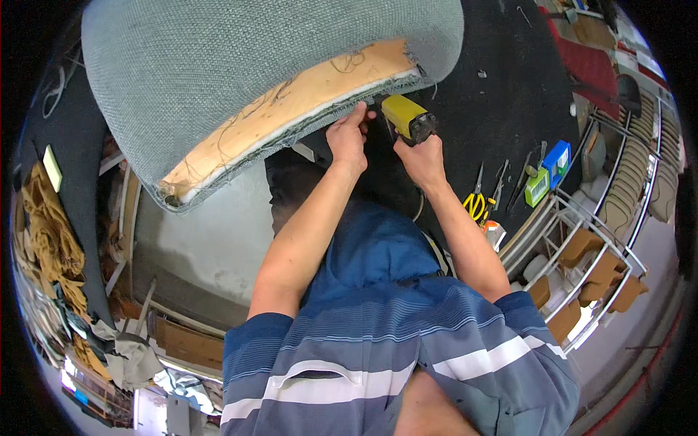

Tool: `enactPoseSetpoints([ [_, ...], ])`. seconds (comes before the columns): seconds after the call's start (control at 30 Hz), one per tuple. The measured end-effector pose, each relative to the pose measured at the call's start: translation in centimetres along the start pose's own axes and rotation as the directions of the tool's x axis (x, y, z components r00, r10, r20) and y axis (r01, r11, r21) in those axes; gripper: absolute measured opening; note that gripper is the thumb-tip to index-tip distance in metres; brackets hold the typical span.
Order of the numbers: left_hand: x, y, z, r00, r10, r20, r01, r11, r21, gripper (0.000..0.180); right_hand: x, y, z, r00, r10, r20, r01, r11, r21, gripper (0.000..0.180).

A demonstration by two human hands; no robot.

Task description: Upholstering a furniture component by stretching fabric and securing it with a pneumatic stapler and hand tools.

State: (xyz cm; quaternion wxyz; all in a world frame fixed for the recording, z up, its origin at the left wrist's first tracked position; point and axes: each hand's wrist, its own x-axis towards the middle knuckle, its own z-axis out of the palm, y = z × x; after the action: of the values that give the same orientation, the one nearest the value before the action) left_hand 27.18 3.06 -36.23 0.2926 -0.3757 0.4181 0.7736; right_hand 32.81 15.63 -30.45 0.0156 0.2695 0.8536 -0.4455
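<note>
A large curved upholstered piece [269, 51] in grey-green woven fabric lies on the black-covered table. A strip of bare wood [291, 102], marked with scribbled dark lines, faces me along its near side. My left hand [349, 142] is at the right end of that side, its fingers closed on the fabric edge [356, 99]; the fingertips are partly hidden. Just to its right, my right hand [423, 156] grips a yellow and black staple gun [406, 116] by its handle. The gun's nose points left, close to the fabric edge and the left fingers.
Yellow-handled scissors [475, 203] and other hand tools lie to the right on the black table [502, 102]. Beside them stand a green box [537, 187] and a blue box [558, 161]. Metal racks with stacked chair parts [629, 178] are farther right. Brown cloth [51, 225] hangs at left.
</note>
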Motion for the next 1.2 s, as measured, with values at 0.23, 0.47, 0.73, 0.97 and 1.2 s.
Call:
enactPoseSetpoints([
  [0.23,-0.3,0.7,-1.2,0.999,-0.054,0.002,0.054,0.999,0.002,0.019,-0.4,0.4,-0.5,0.972,0.220,0.077,-0.218,0.975,-0.040,0.028],
  [0.47,-0.1,0.7,-1.3,0.999,-0.032,-0.015,0.031,0.998,-0.046,0.018,-1.1,-1.2,0.1,0.993,0.108,0.058,-0.109,0.994,0.020,0.025],
  [0.73,-0.6,1.0,-1.4,0.999,-0.031,-0.018,0.031,0.999,-0.032,0.019,-1.5,-1.1,1.2,0.999,0.036,-0.035,-0.037,0.999,-0.007,0.022],
  [0.97,-0.6,1.1,-1.9,0.999,-0.038,-0.035,0.036,0.998,-0.059,0.019,-1.4,0.4,1.0,0.988,0.147,0.055,-0.148,0.989,0.012,0.021],
  [1.2,-0.7,1.3,-1.8,0.998,-0.034,-0.050,0.031,0.998,-0.062,0.020,-1.8,-0.9,1.4,0.983,0.169,0.076,-0.172,0.985,0.027,0.022],
])
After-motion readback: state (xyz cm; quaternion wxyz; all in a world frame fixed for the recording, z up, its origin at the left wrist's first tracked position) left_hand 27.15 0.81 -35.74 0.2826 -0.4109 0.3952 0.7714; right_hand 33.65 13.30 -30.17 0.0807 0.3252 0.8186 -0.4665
